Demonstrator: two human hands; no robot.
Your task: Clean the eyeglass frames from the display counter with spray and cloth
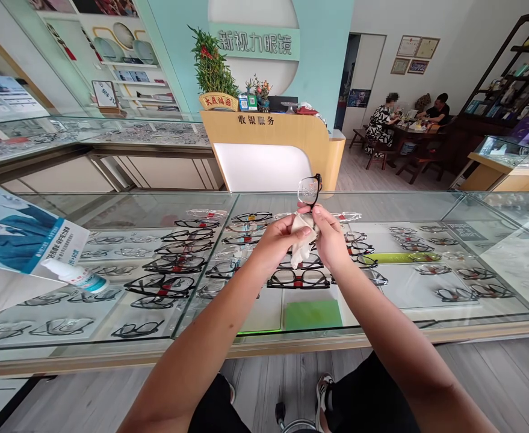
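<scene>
Above the glass counter, a pair of black-rimmed eyeglasses [310, 190] is held up on end, one lens showing at the top. The lower part is hidden behind my fingers and a pale cleaning cloth [301, 251]. My left hand [280, 236] is closed on the cloth, thumb pressed against it, close below the lens. My right hand [330, 236] grips the eyeglasses from the right, its fingertips at the frame beside the cloth. Both hands nearly touch each other.
Under the glass top of the display counter [255, 347] lie rows of eyeglass frames [298, 279]. A white spray bottle [77, 276] and a printed box [24, 234] stand at left. Beyond are a wooden cashier desk [268, 129] and two people seated at a table [411, 129].
</scene>
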